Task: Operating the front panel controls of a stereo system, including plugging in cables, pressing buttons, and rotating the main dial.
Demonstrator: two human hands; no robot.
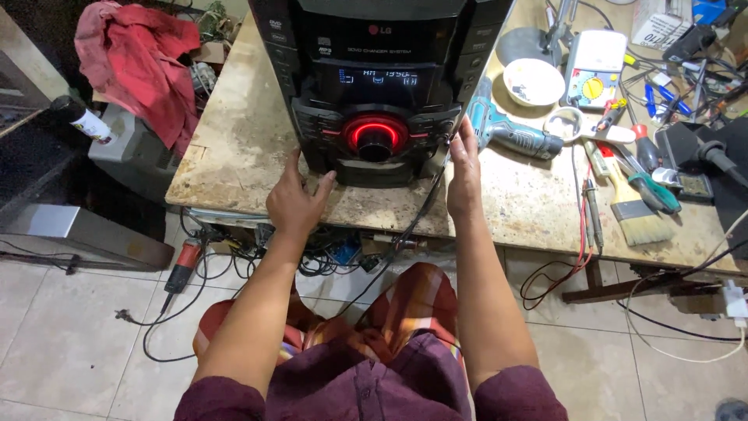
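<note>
Maroon sleeves and a plaid cloth over the lap sit closest to the lens, and two bare forearms reach up from them toward a worn stone-topped workbench (234, 148). At the near edge of that bench stands a black stereo unit (378, 86), its round volume knob (375, 137) ringed in red light and a small blue display glowing above it.

The person's left hand (294, 201) rests at the unit's lower left corner. Its fingers (321, 187) are loosely spread and slightly curled, the tips touching the base of the front panel; they hold nothing. The right hand (464, 173) is set flat against the unit's right side, fingers (466, 136) straight, close together and pointing away from the body, pressed on the casing with no grasp around anything. A black cable (405, 234) hangs from the unit's front right corner, over the near edge of the bench and down toward the floor.

Just beside the right hand, further along the bench, lies a teal cordless drill (510, 132). Beyond it are a white bowl (533, 81), a multimeter (594, 68) with a yellow dial, and a flat paintbrush (635, 204) near the right part of the near edge. A red rag (140, 66) is heaped past the bench's left edge, and a red-handled tool (181, 265) lies on the tiled floor below among loose wires.
</note>
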